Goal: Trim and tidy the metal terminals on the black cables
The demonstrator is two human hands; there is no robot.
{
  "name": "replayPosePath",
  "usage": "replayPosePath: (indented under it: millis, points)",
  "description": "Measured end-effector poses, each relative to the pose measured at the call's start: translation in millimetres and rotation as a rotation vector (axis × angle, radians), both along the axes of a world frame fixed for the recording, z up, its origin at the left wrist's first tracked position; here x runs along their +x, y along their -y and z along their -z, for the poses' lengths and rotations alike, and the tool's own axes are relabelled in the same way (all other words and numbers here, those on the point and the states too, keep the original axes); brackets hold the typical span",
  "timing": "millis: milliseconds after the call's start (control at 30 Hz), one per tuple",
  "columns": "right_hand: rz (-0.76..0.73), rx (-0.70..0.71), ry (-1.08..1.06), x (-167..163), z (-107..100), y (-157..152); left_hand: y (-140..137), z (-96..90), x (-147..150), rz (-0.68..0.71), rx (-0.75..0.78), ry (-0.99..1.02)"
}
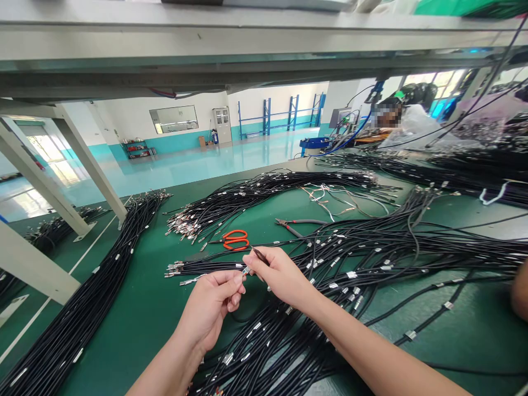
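Near the middle of the green table, my two hands meet at a small metal cable terminal (246, 270). My left hand (214, 305) is closed, thumb and forefinger pinching the terminal's near side; the lead behind it is mostly hidden by the fingers. My right hand (280, 272) is closed too, its fingertips touching the terminal's far side. A thin dark pointed piece (260, 256) sticks out between its thumb and forefinger; whether it is a tool or a cable end I cannot tell. Just beyond lie orange-handled scissors (236, 240) and red-and-grey pliers (295, 224).
Black cable bundles (247, 190) with white tags lie behind my hands, to the left (103, 280), and under my right arm. Pale loose wires (325, 198) lie farther back. A metal shelf beam (231, 41) crosses overhead. Another person (385, 115) is at the back right.
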State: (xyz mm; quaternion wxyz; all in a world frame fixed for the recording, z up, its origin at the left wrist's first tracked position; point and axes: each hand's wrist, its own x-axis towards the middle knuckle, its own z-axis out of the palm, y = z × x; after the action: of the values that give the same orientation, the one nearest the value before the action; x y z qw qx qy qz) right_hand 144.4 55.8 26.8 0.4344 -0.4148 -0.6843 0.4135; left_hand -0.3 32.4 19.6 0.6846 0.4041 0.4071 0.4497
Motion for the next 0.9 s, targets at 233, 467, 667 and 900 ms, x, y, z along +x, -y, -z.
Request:
replayPosePath:
  millis: [233, 467, 667, 900]
  points:
    - [0.021, 0.016, 0.048, -0.3, 1.7, -0.1, -1.1, 2.2, -0.5, -0.009, -0.011, 0.011]
    - [0.025, 0.079, 0.097, -0.5, 3.1, -0.9, -0.8, 2.9, 0.3, -0.051, 0.003, -0.040]
    - [0.055, 0.147, 0.169, -0.3, 6.9, -2.8, -0.1, 2.8, -0.5, -0.040, 0.097, -0.160]
    - [0.031, 0.136, 0.150, 0.7, 1.8, -1.2, 4.6, -9.5, -2.4, -0.029, 0.365, -0.470]
